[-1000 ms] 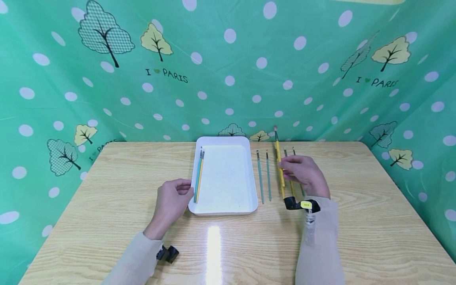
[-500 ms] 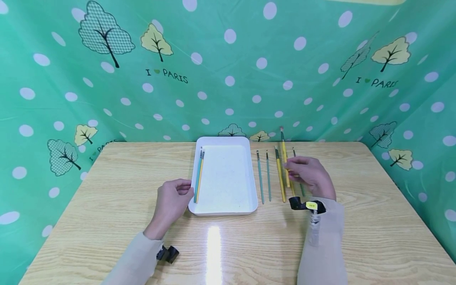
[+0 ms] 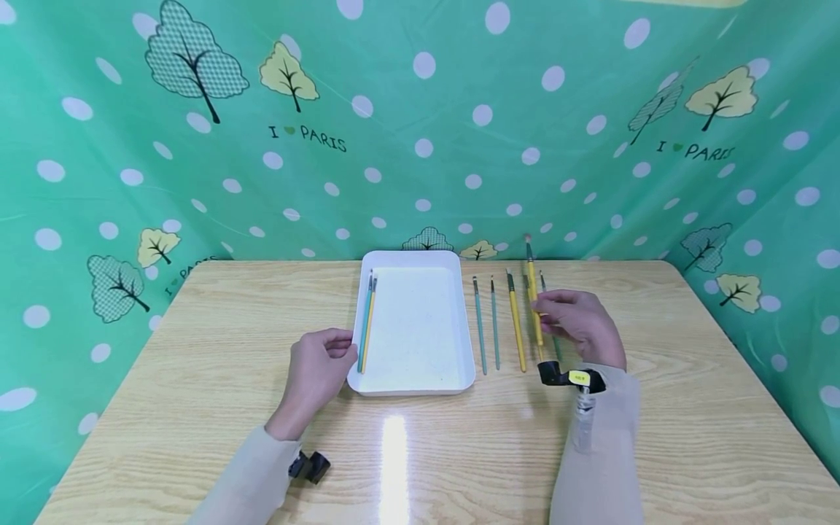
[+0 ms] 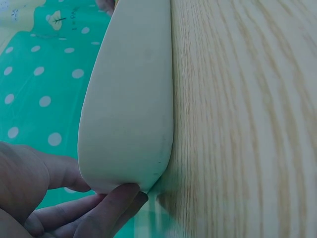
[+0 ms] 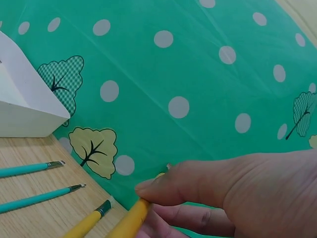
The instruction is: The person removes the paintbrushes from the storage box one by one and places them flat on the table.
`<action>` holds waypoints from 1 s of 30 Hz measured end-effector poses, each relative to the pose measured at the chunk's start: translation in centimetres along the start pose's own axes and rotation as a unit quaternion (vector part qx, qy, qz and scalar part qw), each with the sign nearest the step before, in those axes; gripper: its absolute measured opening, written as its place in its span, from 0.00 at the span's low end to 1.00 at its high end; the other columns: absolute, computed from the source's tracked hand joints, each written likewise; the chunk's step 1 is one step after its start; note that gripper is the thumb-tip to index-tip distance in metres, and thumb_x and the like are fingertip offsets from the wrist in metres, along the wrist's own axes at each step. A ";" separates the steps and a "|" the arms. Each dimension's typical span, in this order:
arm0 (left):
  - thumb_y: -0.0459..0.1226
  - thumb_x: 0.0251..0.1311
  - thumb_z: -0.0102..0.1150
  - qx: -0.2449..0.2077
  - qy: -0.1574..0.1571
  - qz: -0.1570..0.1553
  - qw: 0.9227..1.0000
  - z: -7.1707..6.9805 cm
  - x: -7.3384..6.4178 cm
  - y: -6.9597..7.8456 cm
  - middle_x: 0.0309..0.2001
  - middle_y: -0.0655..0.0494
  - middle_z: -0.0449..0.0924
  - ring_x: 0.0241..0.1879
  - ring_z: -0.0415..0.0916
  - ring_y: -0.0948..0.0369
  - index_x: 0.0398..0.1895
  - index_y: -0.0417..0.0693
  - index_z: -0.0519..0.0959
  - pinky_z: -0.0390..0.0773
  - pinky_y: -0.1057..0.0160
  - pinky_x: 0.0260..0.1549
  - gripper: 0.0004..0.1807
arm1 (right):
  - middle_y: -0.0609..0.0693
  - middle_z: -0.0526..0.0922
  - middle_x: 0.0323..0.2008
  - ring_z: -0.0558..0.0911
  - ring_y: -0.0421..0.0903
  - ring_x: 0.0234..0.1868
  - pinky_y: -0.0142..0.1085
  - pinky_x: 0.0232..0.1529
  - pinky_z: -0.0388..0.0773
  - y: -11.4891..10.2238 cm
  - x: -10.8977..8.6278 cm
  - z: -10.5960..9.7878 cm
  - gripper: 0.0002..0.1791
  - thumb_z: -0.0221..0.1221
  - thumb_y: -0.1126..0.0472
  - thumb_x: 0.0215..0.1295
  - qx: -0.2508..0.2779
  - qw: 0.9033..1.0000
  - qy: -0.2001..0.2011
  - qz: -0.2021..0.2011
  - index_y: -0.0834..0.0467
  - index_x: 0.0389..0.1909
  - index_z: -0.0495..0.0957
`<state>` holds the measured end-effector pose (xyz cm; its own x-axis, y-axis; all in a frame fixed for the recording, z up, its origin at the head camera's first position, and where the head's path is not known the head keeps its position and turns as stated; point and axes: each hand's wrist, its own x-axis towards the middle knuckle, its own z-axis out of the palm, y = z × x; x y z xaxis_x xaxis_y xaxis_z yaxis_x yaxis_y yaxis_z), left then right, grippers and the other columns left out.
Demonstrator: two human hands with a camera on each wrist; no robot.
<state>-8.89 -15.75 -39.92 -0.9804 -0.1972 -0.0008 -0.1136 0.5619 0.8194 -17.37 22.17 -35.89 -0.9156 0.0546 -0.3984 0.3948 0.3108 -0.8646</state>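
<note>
My right hand [image 3: 580,321] pinches a yellow paintbrush [image 3: 532,277] between thumb and fingers, its pinkish bristles pointing up and away. The brush is raised over the row on the table, overlapping another yellow-handled brush in the head view. In the right wrist view the thumb lies along its yellow handle [image 5: 130,221]. My left hand [image 3: 318,372] grips the near left side of a white tray [image 3: 420,328], thumb and fingers around its wall [image 4: 129,99] in the left wrist view. Inside the tray, a teal brush [image 3: 364,321] and a yellow brush [image 3: 370,328] lie along the left wall.
Right of the tray lie two teal brushes [image 3: 479,324] and a thick yellow brush [image 3: 515,321]. A further teal brush [image 3: 556,348] is partly hidden by my right hand. The wooden table [image 3: 197,379] ends at a green polka-dot curtain [image 3: 394,175].
My right hand has moved right with the yellow paintbrush, from over the thick yellow brush to the brush beyond it. The left hand and tray have stayed put.
</note>
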 end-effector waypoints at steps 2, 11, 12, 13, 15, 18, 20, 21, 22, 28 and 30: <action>0.32 0.64 0.62 0.001 0.002 0.001 1.000 0.0 0.0 0.0 0.42 0.42 0.89 0.41 0.87 0.53 0.49 0.35 0.85 0.88 0.63 0.38 0.13 | 0.49 0.79 0.47 0.81 0.37 0.36 0.31 0.46 0.86 0.0 0.0 -0.2 0.28 0.63 0.56 0.71 -0.005 1.000 0.003 0.004 0.64 0.67 0.71; 0.32 0.64 0.62 0.002 0.000 0.000 1.000 0.0 0.0 0.0 0.42 0.43 0.89 0.41 0.87 0.53 0.49 0.36 0.85 0.88 0.64 0.38 0.13 | 0.47 0.80 0.47 0.81 0.38 0.39 0.31 0.47 0.86 0.7 -0.1 -1.0 0.30 0.62 0.55 0.71 -0.016 1.000 0.009 0.006 0.63 0.69 0.70; 0.32 0.64 0.62 0.002 0.000 -0.001 1.000 0.0 0.0 0.0 0.42 0.43 0.89 0.41 0.87 0.53 0.49 0.36 0.85 0.88 0.64 0.38 0.13 | 0.46 0.80 0.47 0.81 0.38 0.39 0.31 0.47 0.86 0.8 -0.1 -1.1 0.30 0.62 0.55 0.71 -0.015 1.000 0.010 0.006 0.63 0.69 0.70; 0.32 0.64 0.62 0.002 0.001 -0.001 1.000 0.0 0.1 0.0 0.41 0.43 0.89 0.41 0.87 0.53 0.49 0.36 0.85 0.88 0.64 0.38 0.13 | 0.46 0.80 0.47 0.81 0.38 0.40 0.30 0.46 0.86 0.9 -0.1 -1.2 0.30 0.63 0.55 0.71 -0.016 1.000 0.011 0.006 0.63 0.69 0.70; 0.32 0.64 0.62 0.002 0.000 -0.001 1.000 0.0 0.1 0.0 0.42 0.43 0.89 0.41 0.87 0.53 0.49 0.36 0.85 0.88 0.64 0.38 0.13 | 0.46 0.79 0.47 0.81 0.38 0.39 0.29 0.44 0.85 1.0 0.0 -1.3 0.31 0.63 0.55 0.71 -0.015 1.000 0.016 0.008 0.63 0.70 0.70; 0.32 0.64 0.62 0.000 0.000 -0.001 1.000 0.0 0.1 0.1 0.42 0.43 0.89 0.42 0.87 0.53 0.49 0.36 0.85 0.88 0.63 0.38 0.13 | 0.46 0.79 0.47 0.81 0.37 0.38 0.28 0.43 0.85 1.1 0.0 -1.5 0.30 0.63 0.55 0.71 -0.010 1.000 0.024 0.015 0.62 0.70 0.70; 0.32 0.64 0.62 -0.001 0.000 -0.001 1.000 0.0 0.1 0.1 0.42 0.43 0.89 0.42 0.87 0.53 0.49 0.35 0.85 0.88 0.63 0.38 0.13 | 0.45 0.79 0.46 0.81 0.37 0.38 0.28 0.43 0.85 1.2 0.1 -1.6 0.30 0.62 0.55 0.71 -0.006 0.999 0.031 0.020 0.62 0.70 0.70; 0.32 0.64 0.62 -0.001 0.000 -0.001 1.000 0.0 0.1 0.1 0.42 0.43 0.89 0.42 0.87 0.53 0.49 0.35 0.85 0.88 0.63 0.38 0.13 | 0.45 0.79 0.46 0.81 0.36 0.38 0.29 0.43 0.85 1.2 0.1 -1.7 0.30 0.62 0.55 0.71 -0.004 0.999 0.034 0.023 0.62 0.70 0.70; 0.32 0.64 0.62 -0.001 0.000 -0.001 1.000 0.0 0.0 0.1 0.42 0.43 0.88 0.42 0.87 0.53 0.49 0.35 0.85 0.88 0.63 0.38 0.13 | 0.45 0.79 0.46 0.81 0.36 0.38 0.29 0.44 0.85 1.2 0.2 -1.7 0.30 0.62 0.55 0.71 -0.002 0.999 0.037 0.024 0.62 0.70 0.71; 0.32 0.64 0.61 0.000 -0.001 -0.001 1.000 0.0 0.0 0.0 0.42 0.43 0.88 0.41 0.86 0.53 0.49 0.36 0.85 0.88 0.64 0.38 0.13 | 0.48 0.79 0.49 0.81 0.37 0.38 0.32 0.46 0.86 1.4 0.2 -1.9 0.30 0.62 0.54 0.71 -0.006 0.998 0.051 0.036 0.61 0.70 0.71; 0.32 0.64 0.61 0.000 -0.001 -0.002 1.000 0.0 0.0 0.0 0.42 0.43 0.88 0.41 0.86 0.54 0.49 0.36 0.85 0.88 0.64 0.37 0.13 | 0.49 0.78 0.51 0.81 0.38 0.39 0.32 0.46 0.86 1.5 0.2 -2.0 0.31 0.62 0.53 0.71 -0.008 0.998 0.056 0.039 0.60 0.70 0.70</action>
<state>-8.89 -15.77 -39.86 -0.9803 -0.1976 -0.0062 -0.1181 0.5602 0.8199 -17.15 24.53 -36.65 -0.8853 0.1844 -0.4269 0.4647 0.3171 -0.8267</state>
